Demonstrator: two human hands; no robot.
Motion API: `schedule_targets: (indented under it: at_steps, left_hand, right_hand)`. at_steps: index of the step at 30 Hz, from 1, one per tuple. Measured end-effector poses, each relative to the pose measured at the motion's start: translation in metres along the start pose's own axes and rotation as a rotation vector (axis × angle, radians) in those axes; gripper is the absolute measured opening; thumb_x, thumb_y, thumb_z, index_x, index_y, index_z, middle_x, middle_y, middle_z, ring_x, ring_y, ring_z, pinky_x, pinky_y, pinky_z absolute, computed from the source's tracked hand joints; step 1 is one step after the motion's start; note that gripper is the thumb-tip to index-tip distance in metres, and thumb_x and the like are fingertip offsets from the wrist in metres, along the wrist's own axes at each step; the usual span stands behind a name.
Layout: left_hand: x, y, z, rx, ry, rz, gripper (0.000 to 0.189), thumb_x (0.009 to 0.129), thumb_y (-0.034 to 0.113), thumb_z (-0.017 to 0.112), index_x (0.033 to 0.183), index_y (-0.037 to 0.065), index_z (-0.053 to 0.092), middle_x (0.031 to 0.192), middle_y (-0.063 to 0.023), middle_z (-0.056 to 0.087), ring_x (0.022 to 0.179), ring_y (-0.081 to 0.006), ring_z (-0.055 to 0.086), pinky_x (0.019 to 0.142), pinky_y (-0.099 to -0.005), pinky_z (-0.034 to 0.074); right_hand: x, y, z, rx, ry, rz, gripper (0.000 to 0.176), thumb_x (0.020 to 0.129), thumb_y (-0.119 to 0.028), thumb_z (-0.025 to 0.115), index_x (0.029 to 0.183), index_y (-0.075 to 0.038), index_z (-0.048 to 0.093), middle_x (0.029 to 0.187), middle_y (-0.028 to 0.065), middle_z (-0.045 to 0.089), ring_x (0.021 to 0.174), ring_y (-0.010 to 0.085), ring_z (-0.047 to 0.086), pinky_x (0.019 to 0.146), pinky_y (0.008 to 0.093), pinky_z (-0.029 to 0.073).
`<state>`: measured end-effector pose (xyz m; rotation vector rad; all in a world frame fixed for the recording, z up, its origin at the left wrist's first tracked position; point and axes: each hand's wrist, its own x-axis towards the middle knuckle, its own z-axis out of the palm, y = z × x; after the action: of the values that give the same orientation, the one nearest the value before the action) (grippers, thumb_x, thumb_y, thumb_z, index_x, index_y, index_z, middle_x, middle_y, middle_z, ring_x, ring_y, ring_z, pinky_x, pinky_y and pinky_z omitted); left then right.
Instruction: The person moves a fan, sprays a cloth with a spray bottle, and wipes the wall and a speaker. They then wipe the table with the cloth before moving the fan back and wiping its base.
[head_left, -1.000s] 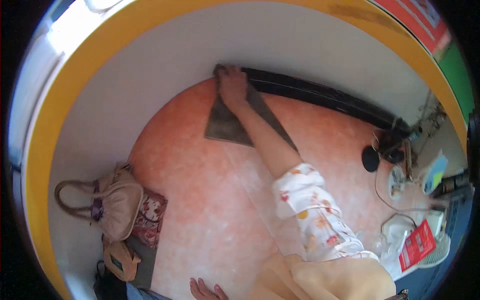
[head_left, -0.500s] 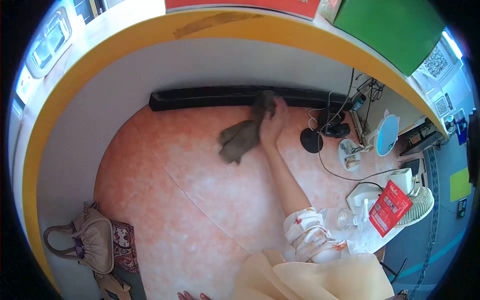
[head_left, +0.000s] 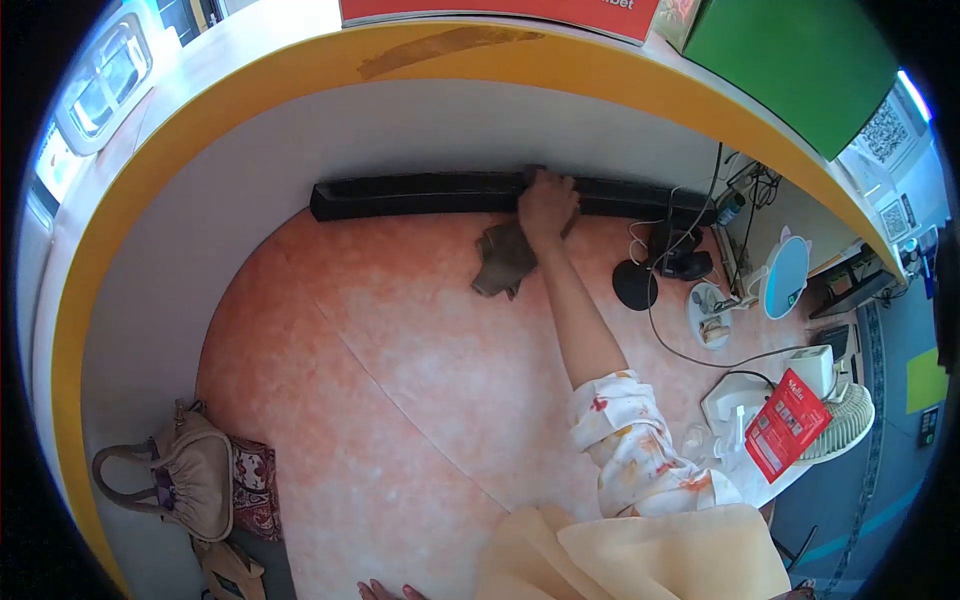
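Observation:
A grey-brown cloth (head_left: 503, 262) is bunched under my right hand (head_left: 548, 208), whose fingers are closed on it. That hand is at the long black bar (head_left: 420, 196) along the back wall, pressing part of the cloth to the bar's top. The rest of the cloth hangs down onto the orange, marbled tabletop (head_left: 420, 370). At the bottom edge of the view, only the fingertips of my left hand (head_left: 388, 591) show, spread on the tabletop; its palm is out of view.
A black round-based stand (head_left: 635, 285), cables, a mirror (head_left: 784, 278) and a small white dish (head_left: 709, 315) stand right. Nearer are a fan (head_left: 845, 425), a red packet (head_left: 788, 425) and a clear pump bottle (head_left: 712, 440). A beige handbag (head_left: 195, 475) lies left. A yellow-edged ledge (head_left: 250, 85) curves above.
My right hand has moved slightly back with the cloth, onto the top of the black bar. The hanging part of the cloth has drawn in closer to the hand. My left hand stays put.

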<state>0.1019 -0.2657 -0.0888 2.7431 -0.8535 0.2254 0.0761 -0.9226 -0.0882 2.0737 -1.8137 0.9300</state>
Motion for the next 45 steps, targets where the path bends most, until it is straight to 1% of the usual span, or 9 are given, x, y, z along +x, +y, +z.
schedule_targets:
  at_steps: [7, 13, 19, 28, 34, 37, 40, 43, 45]
  left_hand:
    - [-0.001, -0.004, 0.003, -0.024, 0.014, 0.032, 0.048, 0.100, 0.033, 0.046, 0.137, 0.002, 0.043, 0.136, -0.0276, 0.041, 0.118, -0.0420, 0.047, 0.095, -0.0525, 0.045]
    - [-0.001, -0.008, 0.008, -0.045, 0.025, 0.050, 0.048, 0.100, 0.030, 0.047, 0.139, 0.003, 0.041, 0.138, -0.0274, 0.041, 0.120, -0.0414, 0.046, 0.096, -0.0512, 0.044]
    - [-0.002, -0.009, 0.009, -0.040, 0.038, 0.039, 0.049, 0.100, 0.032, 0.047, 0.139, 0.003, 0.041, 0.137, -0.0279, 0.042, 0.119, -0.0426, 0.047, 0.096, -0.0515, 0.044]
    - [-0.002, -0.010, 0.009, -0.043, -0.007, 0.003, 0.049, 0.099, 0.033, 0.047, 0.137, 0.001, 0.044, 0.136, -0.0287, 0.042, 0.118, -0.0434, 0.047, 0.094, -0.0531, 0.045]
    - [-0.003, -0.009, 0.004, -0.065, -0.055, -0.046, 0.048, 0.099, 0.028, 0.049, 0.138, 0.000, 0.042, 0.139, -0.0287, 0.039, 0.121, -0.0434, 0.043, 0.096, -0.0531, 0.042]
    - [0.000, -0.009, 0.002, -0.107, -0.069, -0.059, 0.049, 0.099, 0.028, 0.049, 0.138, 0.000, 0.041, 0.140, -0.0285, 0.036, 0.124, -0.0432, 0.040, 0.098, -0.0533, 0.040]
    - [0.001, -0.007, -0.004, -0.089, -0.126, -0.083, 0.049, 0.099, 0.028, 0.049, 0.138, 0.000, 0.039, 0.141, -0.0284, 0.035, 0.124, -0.0433, 0.038, 0.098, -0.0541, 0.038]
    - [0.002, -0.012, -0.003, -0.088, -0.146, -0.107, 0.051, 0.099, 0.029, 0.050, 0.139, 0.000, 0.038, 0.141, -0.0280, 0.035, 0.124, -0.0435, 0.039, 0.098, -0.0550, 0.037]
    - [0.006, -0.015, -0.005, -0.080, -0.162, -0.100, 0.052, 0.098, 0.030, 0.051, 0.139, 0.000, 0.038, 0.141, -0.0278, 0.035, 0.125, -0.0435, 0.038, 0.098, -0.0552, 0.037]
  right_hand:
    - [-0.022, -0.079, 0.013, 0.132, -0.025, -0.142, 0.020, 0.075, -0.016, 0.061, 0.092, -0.004, 0.063, 0.102, 0.0129, 0.061, 0.105, 0.0315, 0.052, 0.083, 0.0444, 0.040]
    - [-0.034, -0.130, 0.022, 0.226, -0.020, -0.194, 0.027, 0.076, -0.011, 0.057, 0.101, -0.004, 0.064, 0.105, 0.0126, 0.061, 0.107, 0.0303, 0.050, 0.085, 0.0445, 0.039]
    - [-0.035, -0.184, 0.022, 0.195, -0.217, -0.275, 0.027, 0.081, -0.013, 0.055, 0.105, -0.003, 0.063, 0.108, 0.0123, 0.062, 0.112, 0.0298, 0.048, 0.090, 0.0436, 0.039]
    - [-0.046, -0.249, 0.041, 0.217, -0.251, -0.438, 0.032, 0.083, -0.016, 0.055, 0.110, -0.001, 0.061, 0.116, 0.0129, 0.060, 0.115, 0.0293, 0.046, 0.097, 0.0446, 0.037]
    - [-0.095, -0.252, 0.031, 0.849, -0.411, -0.719, 0.037, 0.084, -0.016, 0.055, 0.118, -0.001, 0.058, 0.125, 0.0145, 0.055, 0.119, 0.0288, 0.045, 0.100, 0.0441, 0.036]
    - [-0.142, -0.271, 0.046, 0.447, -0.296, -0.743, 0.043, 0.085, -0.014, 0.052, 0.124, 0.001, 0.053, 0.130, 0.0161, 0.051, 0.120, 0.0300, 0.045, 0.102, 0.0413, 0.036]
    - [-0.136, -0.297, 0.043, 0.330, -0.516, -0.656, 0.043, 0.088, -0.014, 0.047, 0.127, 0.003, 0.051, 0.128, 0.0190, 0.053, 0.123, 0.0304, 0.045, 0.103, 0.0424, 0.037]
    - [-0.144, -0.330, 0.077, 0.398, -0.281, -0.620, 0.040, 0.089, -0.014, 0.045, 0.125, 0.004, 0.052, 0.127, 0.0199, 0.053, 0.124, 0.0310, 0.045, 0.103, 0.0409, 0.038]
    - [-0.154, -0.362, 0.084, 0.420, -0.421, -0.657, 0.038, 0.091, -0.014, 0.044, 0.124, 0.002, 0.052, 0.129, 0.0189, 0.052, 0.124, 0.0305, 0.046, 0.103, 0.0407, 0.038]
